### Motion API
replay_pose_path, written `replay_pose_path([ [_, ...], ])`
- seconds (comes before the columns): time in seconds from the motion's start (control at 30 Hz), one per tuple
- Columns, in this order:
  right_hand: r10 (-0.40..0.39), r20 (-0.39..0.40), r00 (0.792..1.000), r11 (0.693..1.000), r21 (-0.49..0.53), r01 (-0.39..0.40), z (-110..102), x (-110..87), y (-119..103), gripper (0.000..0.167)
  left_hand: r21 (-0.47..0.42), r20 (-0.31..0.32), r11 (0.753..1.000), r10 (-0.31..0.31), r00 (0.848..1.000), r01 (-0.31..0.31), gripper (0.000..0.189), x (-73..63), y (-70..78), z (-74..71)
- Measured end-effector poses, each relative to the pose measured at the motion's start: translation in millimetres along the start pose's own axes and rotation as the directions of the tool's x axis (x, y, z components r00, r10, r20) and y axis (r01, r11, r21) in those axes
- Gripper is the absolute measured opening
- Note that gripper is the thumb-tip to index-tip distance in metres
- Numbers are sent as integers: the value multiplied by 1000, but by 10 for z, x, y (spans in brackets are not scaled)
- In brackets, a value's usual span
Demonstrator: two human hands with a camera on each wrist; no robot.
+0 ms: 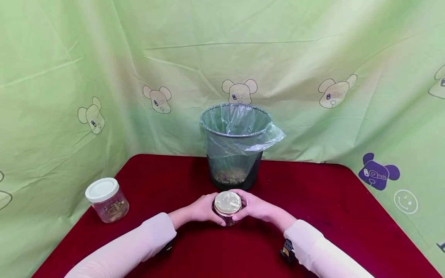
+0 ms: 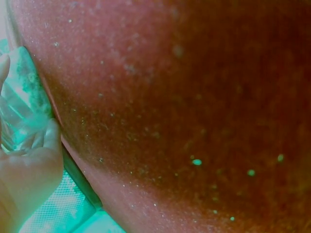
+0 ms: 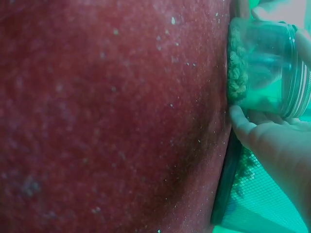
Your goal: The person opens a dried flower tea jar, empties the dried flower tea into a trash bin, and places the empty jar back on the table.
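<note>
A clear jar (image 3: 265, 68) with a pale gold lid (image 1: 227, 202) stands upright on the red cloth between my two hands. Dried yellowish-green pieces (image 3: 237, 68) lie at its bottom, as the right wrist view shows. My left hand (image 1: 205, 208) grips the jar's left side, thumb at the front. From the other side my right hand (image 1: 255, 207) holds it too, its thumb also at the near side. The left wrist view catches only part of the jar (image 2: 26, 92), beside the left hand (image 2: 34, 170). Some fingertips are hidden behind the jar.
Behind the jar stands a mesh waste bin (image 1: 252, 164) lined with a clear plastic bag (image 1: 265, 139). At the left is another clear jar (image 1: 112, 206) with a white lid (image 1: 102, 189) and dried bits inside. Small specks dot the red cloth (image 3: 112, 121). A green curtain (image 1: 180, 50) surrounds the table.
</note>
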State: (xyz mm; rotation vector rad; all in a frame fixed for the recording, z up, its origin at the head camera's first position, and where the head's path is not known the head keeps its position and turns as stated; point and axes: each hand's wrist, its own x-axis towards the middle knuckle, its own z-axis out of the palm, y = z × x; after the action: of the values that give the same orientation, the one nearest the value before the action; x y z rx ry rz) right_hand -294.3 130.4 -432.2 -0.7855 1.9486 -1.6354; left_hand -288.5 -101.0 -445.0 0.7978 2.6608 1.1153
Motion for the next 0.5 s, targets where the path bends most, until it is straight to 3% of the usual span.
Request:
replay_pose_path([
  [0.13, 6, 7, 1000, 1000, 15, -6, 10, -3, -5, 80, 0, 3, 1000, -2, 1000, 1, 69, -5, -7, 1],
  [0.27, 19, -42, 999, 1000, 11, -19, 64, -33, -20, 86, 3, 3, 1000, 2, 1000, -2, 69, -3, -13, 3],
  [0.4, 30, -157, 987, 999, -22, -34, 153, -75, -55, 91, 9, -1, 1000, 9, 1000, -9, 70, 5, -10, -2],
  [0.5, 50, -280, 959, 998, -33, -62, 252, -110, -84, 89, 7, -3, 1000, 13, 1000, -13, 70, 7, -7, -1],
])
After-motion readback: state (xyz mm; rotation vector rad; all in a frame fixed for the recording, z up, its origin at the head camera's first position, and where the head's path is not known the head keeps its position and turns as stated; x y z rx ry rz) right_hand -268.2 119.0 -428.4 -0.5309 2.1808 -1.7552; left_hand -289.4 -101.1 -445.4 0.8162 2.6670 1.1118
